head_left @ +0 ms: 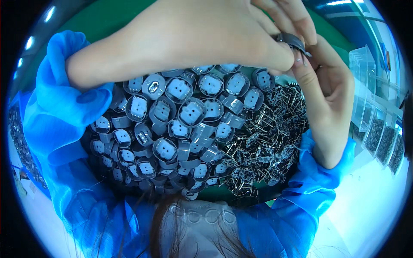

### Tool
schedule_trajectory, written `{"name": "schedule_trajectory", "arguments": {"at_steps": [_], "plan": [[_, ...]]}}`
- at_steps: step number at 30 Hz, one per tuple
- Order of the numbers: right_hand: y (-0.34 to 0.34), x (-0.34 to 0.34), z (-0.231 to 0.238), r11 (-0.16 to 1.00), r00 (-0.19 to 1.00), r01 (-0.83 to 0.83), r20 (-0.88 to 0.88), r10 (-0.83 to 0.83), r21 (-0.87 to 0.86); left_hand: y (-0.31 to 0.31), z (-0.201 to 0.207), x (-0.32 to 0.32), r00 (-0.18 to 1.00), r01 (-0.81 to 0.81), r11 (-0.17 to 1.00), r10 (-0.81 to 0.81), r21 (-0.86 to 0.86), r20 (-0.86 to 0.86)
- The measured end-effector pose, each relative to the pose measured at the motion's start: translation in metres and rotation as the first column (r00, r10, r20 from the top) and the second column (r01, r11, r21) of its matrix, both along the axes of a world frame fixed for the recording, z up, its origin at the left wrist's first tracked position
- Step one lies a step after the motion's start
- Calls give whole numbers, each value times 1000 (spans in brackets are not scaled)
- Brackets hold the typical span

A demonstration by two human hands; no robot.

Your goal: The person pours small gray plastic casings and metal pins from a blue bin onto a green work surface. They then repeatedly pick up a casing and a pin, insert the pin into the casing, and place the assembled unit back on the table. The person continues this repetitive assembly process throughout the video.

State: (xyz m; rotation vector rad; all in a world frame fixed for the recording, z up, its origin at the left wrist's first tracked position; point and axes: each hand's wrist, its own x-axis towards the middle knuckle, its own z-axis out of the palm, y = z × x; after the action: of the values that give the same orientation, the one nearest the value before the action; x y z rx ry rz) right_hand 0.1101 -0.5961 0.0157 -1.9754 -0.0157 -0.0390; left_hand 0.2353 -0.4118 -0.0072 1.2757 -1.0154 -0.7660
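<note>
Pinching a curved grey part (pixel 292 41) near the top edge, the person's left hand (pixel 223 34) and right hand (pixel 331 86) meet at their fingertips, both closed on it. The part lies between the two thumbs and the fingers behind, which cover much of it, so its far side cannot be made out; the back of the left hand is cut off by the upper edge, and some overlapping fingers are hard to assign to either hand. Below the left wrist, well apart from the held part, grey casings (pixel 180 88) with pale, two-holed faces lie heaped, their upper rows partly hidden by the forearm. Beside them, nearer the right wrist, dark pieces with shiny metal legs (pixel 275 133) tangle too densely to separate. Farther out come blue sleeves (pixel 51 124), a green surface (pixel 112 19) and, at right, clear bins (pixel 362 86) of small parts, blurred
</note>
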Motion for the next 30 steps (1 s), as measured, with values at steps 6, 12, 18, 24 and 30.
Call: {"name": "schedule_trajectory", "arguments": {"at_steps": [6,12,18,24,30], "plan": [[-16,-5,-18,989,984,102,154,-86,-105,1,14,9,999,-38,993,36,114,19],[-21,1,24,822,989,23,-105,-100,-569,9,-11,72,796,-356,916,194,184,573],[-32,-9,20,749,961,-276,-170,217,-602,8,-46,90,217,-608,794,183,-14,959],[-41,-2,14,836,953,-260,-267,143,-482,-6,-17,-3,738,-95,985,-27,144,674],[-31,4,28,912,941,-204,-329,82,-355,-14,-19,-7,844,115,946,-255,304,472]]}}
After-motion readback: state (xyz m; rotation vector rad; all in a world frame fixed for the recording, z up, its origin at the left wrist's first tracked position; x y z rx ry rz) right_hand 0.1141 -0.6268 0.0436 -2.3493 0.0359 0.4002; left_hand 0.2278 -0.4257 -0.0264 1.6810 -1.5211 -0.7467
